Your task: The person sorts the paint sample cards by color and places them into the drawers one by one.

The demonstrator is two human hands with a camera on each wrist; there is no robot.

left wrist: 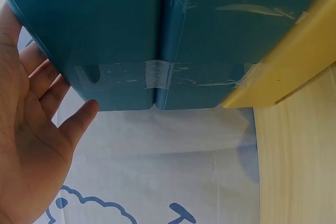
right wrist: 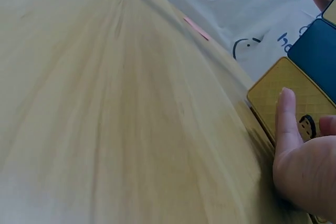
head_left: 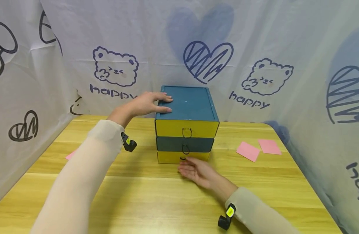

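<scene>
A small stacked drawer unit stands at the back of the table, with a blue top (head_left: 188, 100). Its front has a yellow top drawer (head_left: 170, 128), a blue middle drawer (head_left: 169, 144) and a yellow bottom drawer (head_left: 167, 157), each with a dark loop pull. My left hand (head_left: 147, 103) rests on the left edge of the top, fingers spread. Clear tape (left wrist: 157, 74) runs along the unit's side in the left wrist view. My right hand (head_left: 198, 172) is at the bottom drawer, fingertips right by its loop pull (right wrist: 307, 126), thumb extended.
Two pink paper squares, one nearer (head_left: 248, 151) and one farther (head_left: 269, 147), lie on the wooden table (head_left: 156, 201) to the right. Another pink piece (head_left: 70, 155) shows partly behind my left sleeve. A white printed curtain (head_left: 156, 42) hangs close behind the unit.
</scene>
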